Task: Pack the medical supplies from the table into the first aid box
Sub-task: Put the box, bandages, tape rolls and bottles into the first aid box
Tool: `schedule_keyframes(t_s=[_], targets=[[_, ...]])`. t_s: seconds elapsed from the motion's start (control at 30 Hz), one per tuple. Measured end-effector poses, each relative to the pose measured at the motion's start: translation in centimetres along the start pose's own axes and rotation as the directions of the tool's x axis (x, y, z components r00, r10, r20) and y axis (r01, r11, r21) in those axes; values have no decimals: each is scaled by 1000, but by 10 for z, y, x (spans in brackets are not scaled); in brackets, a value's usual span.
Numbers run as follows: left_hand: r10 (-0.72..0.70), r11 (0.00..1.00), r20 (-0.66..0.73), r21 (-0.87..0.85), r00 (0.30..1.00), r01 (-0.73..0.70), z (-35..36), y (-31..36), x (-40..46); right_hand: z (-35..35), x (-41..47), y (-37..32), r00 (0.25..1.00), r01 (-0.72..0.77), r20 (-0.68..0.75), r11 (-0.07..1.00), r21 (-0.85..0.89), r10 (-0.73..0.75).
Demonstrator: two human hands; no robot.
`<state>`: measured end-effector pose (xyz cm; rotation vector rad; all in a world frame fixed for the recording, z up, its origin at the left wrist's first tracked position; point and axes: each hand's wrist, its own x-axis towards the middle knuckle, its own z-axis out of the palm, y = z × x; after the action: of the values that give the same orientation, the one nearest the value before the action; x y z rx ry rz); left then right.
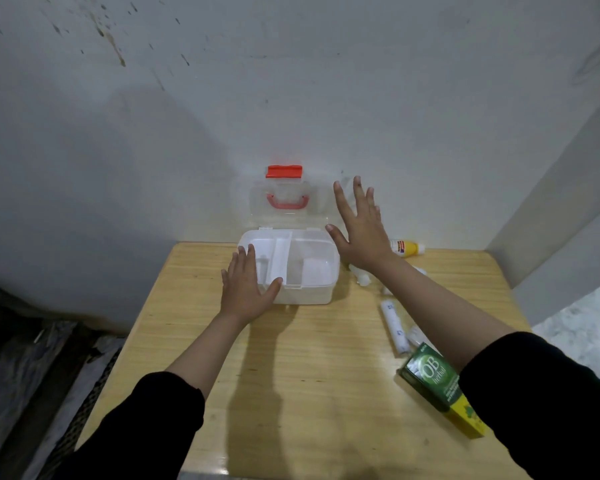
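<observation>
left hand (245, 289) rests flat, fingers (248, 259) spread, steadying the open white plastic first aid box (309, 271); right hand (361, 233) hovers splayed, empty.

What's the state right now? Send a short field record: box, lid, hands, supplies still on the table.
box: white first aid box at the table's far edge, tray compartments look empty
lid: clear lid open, leaning back at the wall, red handle and red latch
left hand: left hand open, fingers spread, at the box's near-left corner
right hand: right hand open, raised beside the box's right side, holding nothing
supplies out: yellow tube, white rolls, green carton, all right of the box
packed: nothing visible yet
</observation>
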<state>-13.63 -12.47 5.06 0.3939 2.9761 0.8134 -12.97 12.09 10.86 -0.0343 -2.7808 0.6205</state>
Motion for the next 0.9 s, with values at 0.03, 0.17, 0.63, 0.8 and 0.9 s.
schedule_keyframes(t_s=[0.03, 0.17, 0.63, 0.8, 0.9], targets=[[-8, 1000, 4, 14, 1000, 8, 2, 1, 0, -2, -5, 6, 1000, 0, 5, 1000, 12, 0], [-20, 997, 30, 77, 999, 17, 6, 1, -1, -9, -27, 37, 1000, -22, 6, 998, 61, 22], [5, 994, -13, 111, 1000, -3, 16, -4, -1, -50, -185, 98, 925, -309, 223, 950, -28, 308], [35, 995, -34, 97, 999, -32, 17, -8, -3, -32, -259, 83, 922, -319, 206, 945, -77, 328], [44, 995, -32, 92, 999, -41, 18, -10, -5, -25, -277, 83, 938, -315, 116, 943, -105, 326]])
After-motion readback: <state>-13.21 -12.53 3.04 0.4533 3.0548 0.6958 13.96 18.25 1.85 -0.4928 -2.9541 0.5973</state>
